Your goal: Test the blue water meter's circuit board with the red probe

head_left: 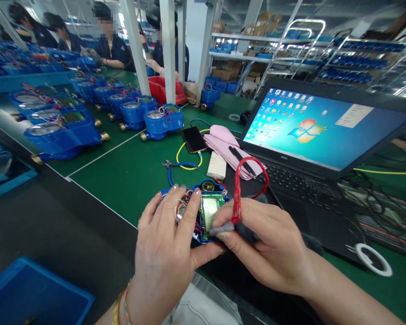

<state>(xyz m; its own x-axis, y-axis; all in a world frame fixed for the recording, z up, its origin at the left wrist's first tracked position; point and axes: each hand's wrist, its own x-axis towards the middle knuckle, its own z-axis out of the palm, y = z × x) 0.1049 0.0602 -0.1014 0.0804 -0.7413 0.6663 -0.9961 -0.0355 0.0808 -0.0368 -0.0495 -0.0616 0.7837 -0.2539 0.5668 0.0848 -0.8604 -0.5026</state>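
A blue water meter [208,186] sits at the table's front edge with its top uncovered. Its green circuit board with a small display [209,210] and thin coloured wires show between my hands. My left hand [169,239] lies over the meter's left part, fingers across the top and thumb along the near side, gripping it. Between thumb and forefinger, my right hand [270,243] pinches a grey piece [223,229] at the board's near right corner. A red wrapped cable [237,194] loops up from that piece. The grey piece's far end is hard to make out, and my fingers hide part of the meter.
Behind the meter lie blue-handled cutters [186,164], a phone [194,139], a white box [217,165], pink cloth [223,144] and a black pen [240,159]. A laptop [291,180] stands at right. More meters [164,122] line the left; co-workers [111,49] sit beyond.
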